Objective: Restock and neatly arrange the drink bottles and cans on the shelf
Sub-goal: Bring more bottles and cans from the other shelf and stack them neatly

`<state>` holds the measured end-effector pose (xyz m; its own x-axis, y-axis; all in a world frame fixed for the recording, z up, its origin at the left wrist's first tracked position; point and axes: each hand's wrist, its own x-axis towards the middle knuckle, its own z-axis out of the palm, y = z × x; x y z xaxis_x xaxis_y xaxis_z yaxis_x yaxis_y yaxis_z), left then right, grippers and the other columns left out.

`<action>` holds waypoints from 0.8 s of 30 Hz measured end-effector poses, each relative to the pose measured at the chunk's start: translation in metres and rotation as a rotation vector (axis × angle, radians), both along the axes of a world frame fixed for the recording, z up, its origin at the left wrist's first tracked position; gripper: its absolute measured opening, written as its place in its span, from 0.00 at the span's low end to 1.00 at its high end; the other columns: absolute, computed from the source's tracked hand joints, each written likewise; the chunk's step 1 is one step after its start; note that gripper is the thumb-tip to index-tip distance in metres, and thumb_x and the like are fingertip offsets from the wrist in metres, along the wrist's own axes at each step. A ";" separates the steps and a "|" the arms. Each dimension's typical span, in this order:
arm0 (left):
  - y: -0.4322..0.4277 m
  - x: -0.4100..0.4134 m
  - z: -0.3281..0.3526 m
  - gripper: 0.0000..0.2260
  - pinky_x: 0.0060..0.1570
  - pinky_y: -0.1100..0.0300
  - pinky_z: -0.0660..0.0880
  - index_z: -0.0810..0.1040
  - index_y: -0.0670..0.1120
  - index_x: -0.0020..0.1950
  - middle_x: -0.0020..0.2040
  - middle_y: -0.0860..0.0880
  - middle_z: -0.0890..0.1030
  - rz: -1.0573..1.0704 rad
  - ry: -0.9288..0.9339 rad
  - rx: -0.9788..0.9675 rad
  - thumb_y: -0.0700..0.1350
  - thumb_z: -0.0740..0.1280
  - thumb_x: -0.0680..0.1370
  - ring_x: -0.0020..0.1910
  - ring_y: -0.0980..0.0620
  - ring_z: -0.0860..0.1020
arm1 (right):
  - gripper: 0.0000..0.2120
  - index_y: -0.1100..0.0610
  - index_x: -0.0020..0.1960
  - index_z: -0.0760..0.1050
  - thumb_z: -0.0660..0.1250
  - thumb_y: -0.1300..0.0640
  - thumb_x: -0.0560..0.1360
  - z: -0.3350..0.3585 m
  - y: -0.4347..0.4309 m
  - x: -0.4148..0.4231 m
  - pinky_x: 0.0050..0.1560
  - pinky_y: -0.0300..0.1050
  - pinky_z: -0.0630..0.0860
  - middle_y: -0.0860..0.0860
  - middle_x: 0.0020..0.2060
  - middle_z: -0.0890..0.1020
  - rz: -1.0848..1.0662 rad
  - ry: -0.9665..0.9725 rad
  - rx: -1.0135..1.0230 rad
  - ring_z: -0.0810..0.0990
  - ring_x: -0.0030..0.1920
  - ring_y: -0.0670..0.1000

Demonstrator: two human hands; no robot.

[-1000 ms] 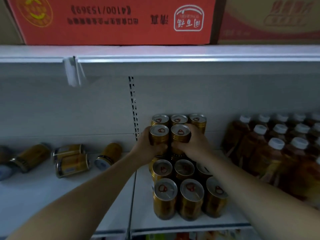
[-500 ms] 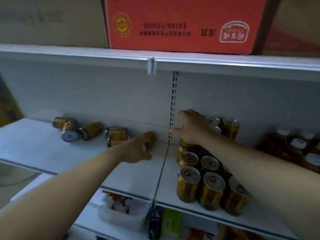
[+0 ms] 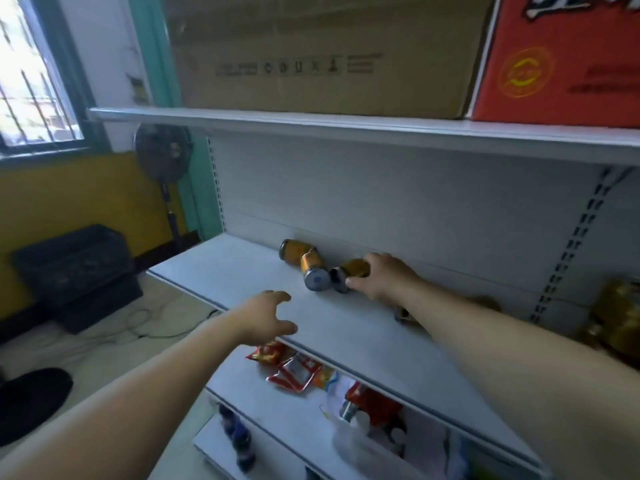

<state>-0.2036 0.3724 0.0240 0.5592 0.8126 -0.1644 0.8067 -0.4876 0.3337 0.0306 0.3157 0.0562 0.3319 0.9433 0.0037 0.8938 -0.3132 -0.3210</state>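
Apparently right hand [image 3: 385, 277] grips toppled can [image 3: 349, 269], left hand [image 3: 265, 317] spread above shelf [image 3: 239, 268]

Glossy metal cans [image 3: 311, 265], matt white shelf [image 3: 346, 327], brown cardboard box [image 3: 325, 53]

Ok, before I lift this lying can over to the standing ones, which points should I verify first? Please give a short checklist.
1. Right hand grip on the nearest fallen can: fingers curl over it, ok.
2. Left hand free to help: open, holding nothing, ok.
3. Neighbour can apart from the gripped one: not ok, their ends appear to touch, so it may roll.
4. Third can upright: not ok, it lies on its side.
5. Free place among the standing cans: cannot tell, they are blurred at the edge.
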 end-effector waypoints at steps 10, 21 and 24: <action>0.112 -0.028 -0.012 0.31 0.67 0.54 0.64 0.62 0.52 0.74 0.74 0.48 0.63 0.004 -0.034 -0.018 0.56 0.68 0.74 0.69 0.47 0.67 | 0.34 0.55 0.68 0.68 0.64 0.37 0.69 -0.023 0.110 -0.036 0.63 0.53 0.69 0.55 0.66 0.73 -0.053 -0.064 -0.057 0.72 0.64 0.57; 0.261 0.045 -0.026 0.35 0.69 0.56 0.59 0.59 0.48 0.76 0.76 0.46 0.59 -0.180 -0.009 0.138 0.45 0.72 0.73 0.73 0.45 0.60 | 0.45 0.62 0.73 0.60 0.58 0.28 0.70 -0.076 0.217 -0.026 0.69 0.57 0.55 0.60 0.69 0.69 -0.057 -0.294 -0.246 0.65 0.69 0.61; 0.289 0.067 -0.033 0.32 0.69 0.57 0.59 0.59 0.48 0.76 0.76 0.46 0.60 -0.259 -0.046 0.197 0.43 0.69 0.74 0.74 0.47 0.59 | 0.42 0.64 0.75 0.52 0.59 0.37 0.74 -0.089 0.210 -0.039 0.72 0.58 0.51 0.62 0.70 0.67 -0.005 -0.373 -0.179 0.64 0.69 0.62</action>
<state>-0.1362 0.6616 -0.0095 0.7544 0.6563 0.0123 0.6339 -0.7333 0.2456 -0.0089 0.5259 -0.0325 0.3430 0.9385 -0.0396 0.9370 -0.3389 0.0844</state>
